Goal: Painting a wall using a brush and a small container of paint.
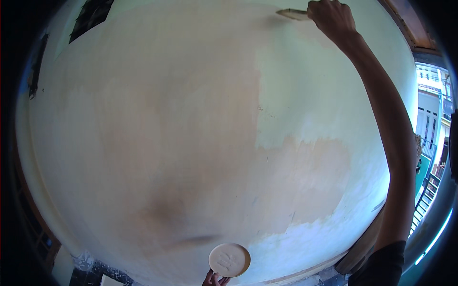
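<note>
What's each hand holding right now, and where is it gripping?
Right hand grips a flat scraper by its handle end, against the wall. Left hand holds a round disc by its lower edge.

A broad wall [191, 133] fills the view, patchy in pale green, cream and tan. High up, the right hand [334, 16] grips a flat scraper blade [292, 14] pressed against the wall, the bare arm stretching up from a dark sleeve [381, 264] at the lower edge. Low down, the left hand [215, 278] holds up a round cream-coloured plate [229, 260] by its bottom rim. A wooden frame [410, 24] edges the top right corner.
</note>
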